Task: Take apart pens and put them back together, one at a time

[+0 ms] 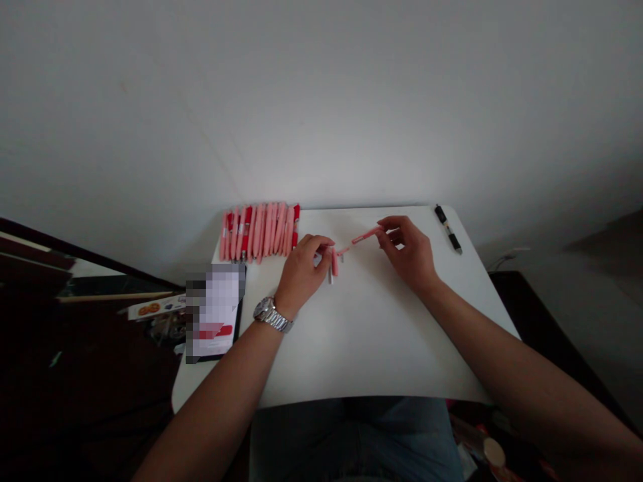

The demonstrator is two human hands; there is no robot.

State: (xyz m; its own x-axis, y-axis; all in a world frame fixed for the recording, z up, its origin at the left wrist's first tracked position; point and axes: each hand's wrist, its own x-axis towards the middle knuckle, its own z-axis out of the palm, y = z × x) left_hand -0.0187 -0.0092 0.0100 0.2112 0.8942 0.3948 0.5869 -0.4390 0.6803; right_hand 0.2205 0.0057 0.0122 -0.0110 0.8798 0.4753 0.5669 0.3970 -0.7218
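One pink barrel point(366, 235), pinched in your right hand point(410, 253) over the desk point(382, 348). Long axis slants down-left from those fingertips, free end aimed toward your left hand point(304, 268); right is nearer, being on it. Thin piece point(344, 250) shows between the two hands. Left thumb and forefinger closed on a short tube point(335, 262); whether they grip the grey stick point(330, 276) too, can't tell. Outward: pen row point(260, 231) at left, tablet point(216, 314) nearer you, black pen point(448, 229) at right.

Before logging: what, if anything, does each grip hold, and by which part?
Right grip pinches a slim pink plastic-looking tube by its right end. A short pink piece is at the left grip; that hold cannot be told.
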